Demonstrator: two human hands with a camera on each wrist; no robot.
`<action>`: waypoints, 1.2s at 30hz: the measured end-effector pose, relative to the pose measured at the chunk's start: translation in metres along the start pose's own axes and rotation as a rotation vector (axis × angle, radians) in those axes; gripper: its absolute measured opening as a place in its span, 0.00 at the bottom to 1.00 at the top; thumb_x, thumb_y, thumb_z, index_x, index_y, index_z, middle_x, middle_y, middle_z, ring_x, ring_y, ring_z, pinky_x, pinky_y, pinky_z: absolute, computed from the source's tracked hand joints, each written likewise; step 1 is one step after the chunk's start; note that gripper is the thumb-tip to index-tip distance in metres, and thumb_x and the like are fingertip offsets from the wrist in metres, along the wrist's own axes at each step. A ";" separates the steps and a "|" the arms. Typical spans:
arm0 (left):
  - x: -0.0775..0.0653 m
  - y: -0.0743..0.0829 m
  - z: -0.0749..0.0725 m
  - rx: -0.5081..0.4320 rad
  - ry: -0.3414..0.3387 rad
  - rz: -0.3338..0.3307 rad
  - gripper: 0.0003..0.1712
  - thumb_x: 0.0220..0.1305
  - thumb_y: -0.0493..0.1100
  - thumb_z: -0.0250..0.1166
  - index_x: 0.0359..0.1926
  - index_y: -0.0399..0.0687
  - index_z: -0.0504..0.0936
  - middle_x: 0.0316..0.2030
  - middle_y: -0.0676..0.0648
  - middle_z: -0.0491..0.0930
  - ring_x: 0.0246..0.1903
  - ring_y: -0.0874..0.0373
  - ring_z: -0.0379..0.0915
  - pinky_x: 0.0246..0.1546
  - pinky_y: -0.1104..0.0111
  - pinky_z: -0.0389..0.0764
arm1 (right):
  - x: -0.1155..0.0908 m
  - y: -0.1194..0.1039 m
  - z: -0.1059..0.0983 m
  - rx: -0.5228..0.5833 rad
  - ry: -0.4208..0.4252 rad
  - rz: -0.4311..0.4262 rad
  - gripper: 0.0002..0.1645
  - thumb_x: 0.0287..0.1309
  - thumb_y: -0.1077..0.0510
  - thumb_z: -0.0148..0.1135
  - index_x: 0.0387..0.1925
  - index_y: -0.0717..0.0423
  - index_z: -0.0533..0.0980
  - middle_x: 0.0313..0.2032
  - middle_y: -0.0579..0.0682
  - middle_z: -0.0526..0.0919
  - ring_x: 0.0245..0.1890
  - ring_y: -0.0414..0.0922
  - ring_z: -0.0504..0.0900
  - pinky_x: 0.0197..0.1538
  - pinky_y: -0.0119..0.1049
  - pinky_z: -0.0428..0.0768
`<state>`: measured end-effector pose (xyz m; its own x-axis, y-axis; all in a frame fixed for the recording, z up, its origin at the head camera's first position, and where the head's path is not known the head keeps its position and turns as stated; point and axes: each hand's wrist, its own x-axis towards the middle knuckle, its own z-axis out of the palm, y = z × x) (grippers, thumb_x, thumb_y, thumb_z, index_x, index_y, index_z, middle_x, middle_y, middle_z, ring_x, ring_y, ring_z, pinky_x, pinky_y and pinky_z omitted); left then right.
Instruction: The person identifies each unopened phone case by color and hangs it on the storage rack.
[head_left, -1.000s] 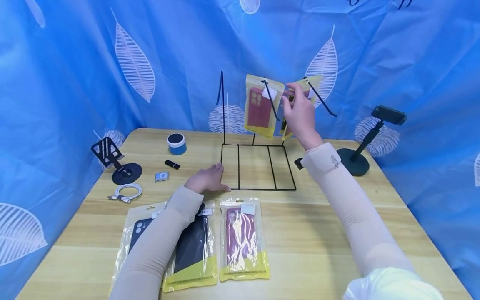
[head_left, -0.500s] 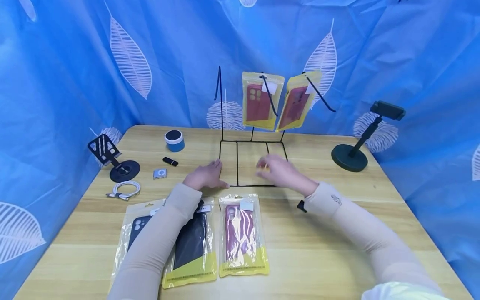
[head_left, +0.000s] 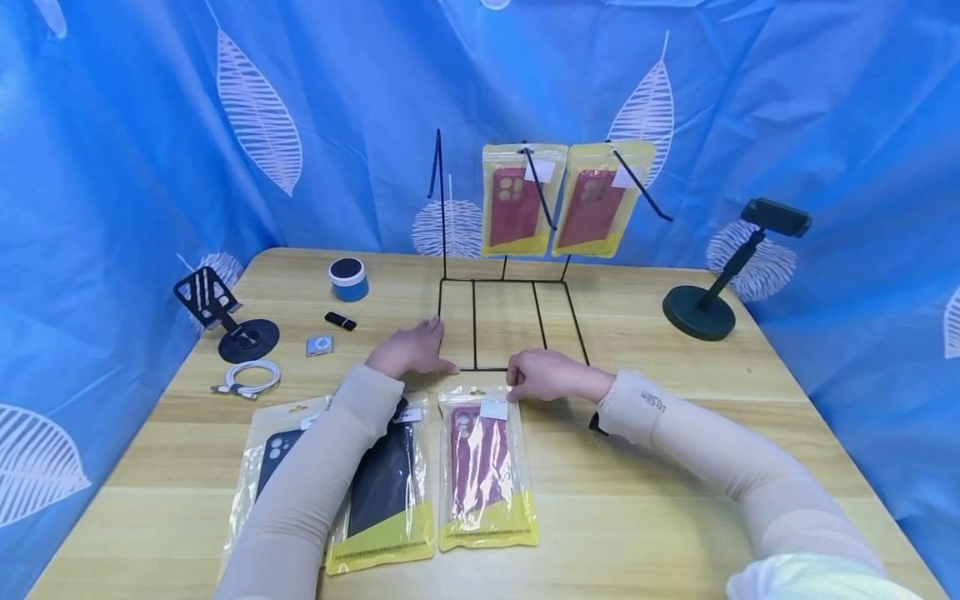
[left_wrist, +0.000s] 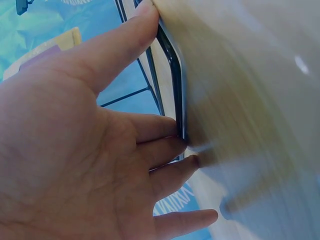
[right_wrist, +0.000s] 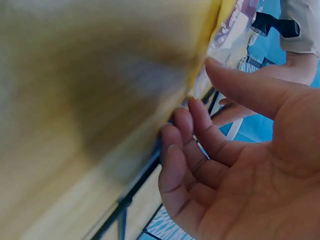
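My left hand point(head_left: 411, 350) rests at the front left corner of the black wire rack point(head_left: 475, 325), fingers straight, thumb on the front bar in the left wrist view point(left_wrist: 95, 125). At the front bar, my right hand point(head_left: 551, 374) reaches down by the top right corner of a pouch with a pink phone case point(head_left: 480, 467). In the right wrist view the right hand point(right_wrist: 225, 155) has loosely bent fingers and a thumb at the pouch edge, with a gap between them. Two pouches with pinkish-red phone cases, one in the middle point(head_left: 516, 208) and one at right point(head_left: 596, 208), hang on rack hooks.
Pouches with dark phone cases point(head_left: 386, 483) lie partly under the left forearm. At left are a black stand point(head_left: 243, 337), a white cable point(head_left: 255, 379), a small silver player point(head_left: 319, 345), a black stick point(head_left: 341, 321) and a blue-white cylinder point(head_left: 348, 281). A dark green stand point(head_left: 701, 310) is at right.
My right hand has let go of the right hanging pouch and come down to the pouch on the table. The hung pouch has swung to face forward. My left hand stays on the rack.
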<state>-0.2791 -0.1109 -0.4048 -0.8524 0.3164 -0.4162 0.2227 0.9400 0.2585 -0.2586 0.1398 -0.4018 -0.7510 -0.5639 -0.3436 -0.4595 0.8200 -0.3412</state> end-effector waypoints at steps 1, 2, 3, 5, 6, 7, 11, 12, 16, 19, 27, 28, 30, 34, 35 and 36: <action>0.000 0.000 0.000 0.003 0.000 0.000 0.60 0.65 0.68 0.59 0.78 0.37 0.39 0.79 0.38 0.36 0.78 0.41 0.38 0.76 0.44 0.47 | 0.000 0.000 0.001 0.005 -0.003 0.004 0.11 0.57 0.47 0.70 0.36 0.46 0.79 0.32 0.41 0.80 0.32 0.38 0.76 0.40 0.34 0.77; 0.000 0.001 0.000 0.004 0.000 0.001 0.60 0.65 0.68 0.59 0.78 0.37 0.39 0.79 0.38 0.36 0.78 0.41 0.38 0.76 0.44 0.47 | -0.001 0.001 0.001 0.012 -0.006 0.008 0.10 0.58 0.47 0.70 0.35 0.46 0.79 0.31 0.41 0.80 0.31 0.39 0.76 0.39 0.34 0.76; 0.000 0.001 -0.001 0.005 -0.001 0.001 0.59 0.65 0.68 0.59 0.78 0.37 0.40 0.79 0.38 0.36 0.78 0.41 0.38 0.76 0.44 0.47 | -0.001 0.001 0.002 0.020 -0.009 0.012 0.10 0.58 0.47 0.70 0.34 0.46 0.79 0.31 0.41 0.80 0.31 0.39 0.76 0.38 0.34 0.76; -0.001 0.001 -0.001 0.007 -0.003 0.003 0.59 0.65 0.67 0.59 0.78 0.37 0.40 0.79 0.38 0.36 0.78 0.41 0.38 0.76 0.43 0.46 | -0.001 0.001 0.004 0.037 -0.009 0.022 0.09 0.59 0.48 0.69 0.33 0.46 0.78 0.30 0.41 0.80 0.30 0.39 0.76 0.37 0.34 0.75; -0.001 0.002 -0.001 0.007 -0.004 0.003 0.59 0.65 0.67 0.59 0.78 0.37 0.40 0.79 0.38 0.36 0.78 0.41 0.38 0.76 0.43 0.46 | -0.002 0.001 0.005 0.042 -0.007 0.025 0.09 0.59 0.48 0.69 0.32 0.46 0.78 0.30 0.41 0.80 0.30 0.39 0.75 0.37 0.34 0.75; -0.001 0.002 -0.001 0.008 -0.003 0.005 0.59 0.66 0.67 0.59 0.78 0.37 0.40 0.79 0.38 0.36 0.78 0.41 0.38 0.76 0.43 0.46 | -0.002 0.001 0.005 0.050 -0.003 0.027 0.08 0.59 0.49 0.69 0.32 0.46 0.78 0.30 0.41 0.80 0.30 0.39 0.76 0.37 0.34 0.75; 0.000 0.001 0.000 0.004 -0.002 0.004 0.59 0.66 0.67 0.59 0.78 0.36 0.40 0.79 0.38 0.36 0.78 0.41 0.38 0.76 0.43 0.47 | -0.002 0.001 0.008 0.061 0.017 0.024 0.08 0.59 0.50 0.69 0.32 0.46 0.78 0.30 0.41 0.80 0.30 0.39 0.76 0.38 0.34 0.76; 0.000 0.001 0.000 0.003 -0.002 0.002 0.59 0.65 0.68 0.59 0.78 0.36 0.40 0.79 0.38 0.36 0.78 0.41 0.38 0.76 0.43 0.47 | -0.003 0.001 0.008 0.060 0.021 0.020 0.08 0.60 0.50 0.68 0.32 0.46 0.78 0.30 0.41 0.80 0.30 0.39 0.76 0.38 0.34 0.76; 0.000 0.002 0.000 0.000 -0.005 0.001 0.60 0.65 0.68 0.59 0.78 0.36 0.40 0.79 0.38 0.36 0.78 0.42 0.38 0.76 0.44 0.47 | -0.003 0.004 0.011 0.076 0.042 -0.002 0.07 0.61 0.50 0.67 0.32 0.45 0.77 0.30 0.41 0.79 0.30 0.39 0.75 0.38 0.35 0.75; -0.002 0.002 0.000 0.002 -0.005 0.005 0.59 0.66 0.68 0.59 0.78 0.36 0.40 0.79 0.38 0.36 0.78 0.41 0.38 0.76 0.44 0.47 | -0.004 0.007 0.012 0.101 0.079 -0.036 0.07 0.62 0.50 0.66 0.32 0.45 0.77 0.31 0.41 0.80 0.31 0.39 0.76 0.40 0.36 0.76; -0.003 0.005 -0.003 0.054 0.002 0.008 0.51 0.72 0.61 0.54 0.78 0.35 0.41 0.79 0.37 0.38 0.78 0.41 0.38 0.76 0.43 0.49 | -0.019 0.009 0.008 0.384 0.312 -0.110 0.05 0.61 0.56 0.67 0.33 0.50 0.77 0.36 0.46 0.89 0.38 0.42 0.86 0.48 0.43 0.84; -0.003 0.005 -0.003 0.068 0.001 0.011 0.49 0.73 0.58 0.53 0.78 0.35 0.42 0.79 0.37 0.38 0.78 0.41 0.38 0.75 0.43 0.50 | -0.022 0.009 0.007 0.441 0.327 -0.119 0.05 0.61 0.57 0.67 0.34 0.51 0.77 0.37 0.48 0.89 0.38 0.42 0.87 0.47 0.43 0.85; -0.002 0.005 -0.003 0.082 -0.007 0.011 0.45 0.75 0.54 0.53 0.78 0.35 0.42 0.79 0.38 0.38 0.78 0.42 0.38 0.75 0.43 0.50 | -0.027 0.009 0.005 0.561 0.347 -0.134 0.05 0.63 0.60 0.65 0.36 0.56 0.76 0.38 0.52 0.88 0.37 0.42 0.87 0.44 0.43 0.87; -0.001 0.004 -0.003 0.064 -0.010 0.008 0.48 0.72 0.54 0.56 0.78 0.36 0.42 0.79 0.39 0.37 0.78 0.42 0.37 0.76 0.43 0.49 | -0.035 0.012 -0.001 0.783 0.400 -0.164 0.06 0.64 0.65 0.61 0.41 0.64 0.74 0.39 0.58 0.84 0.31 0.42 0.85 0.37 0.44 0.89; -0.002 0.004 -0.003 0.052 -0.008 0.005 0.50 0.71 0.56 0.58 0.78 0.36 0.42 0.79 0.39 0.37 0.78 0.42 0.37 0.76 0.43 0.49 | -0.037 0.013 -0.003 0.814 0.422 -0.168 0.07 0.64 0.65 0.61 0.42 0.65 0.73 0.38 0.57 0.83 0.30 0.41 0.85 0.36 0.44 0.89; -0.002 0.004 -0.003 0.041 -0.005 0.003 0.52 0.70 0.59 0.58 0.78 0.36 0.41 0.79 0.38 0.38 0.78 0.42 0.37 0.76 0.44 0.49 | -0.039 0.014 -0.005 0.837 0.448 -0.171 0.07 0.65 0.65 0.61 0.42 0.65 0.73 0.37 0.55 0.83 0.29 0.41 0.84 0.35 0.43 0.89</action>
<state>-0.2779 -0.1080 -0.4009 -0.8496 0.3194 -0.4197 0.2442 0.9436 0.2238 -0.2379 0.1736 -0.3890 -0.8964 -0.4369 0.0752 -0.2226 0.2968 -0.9286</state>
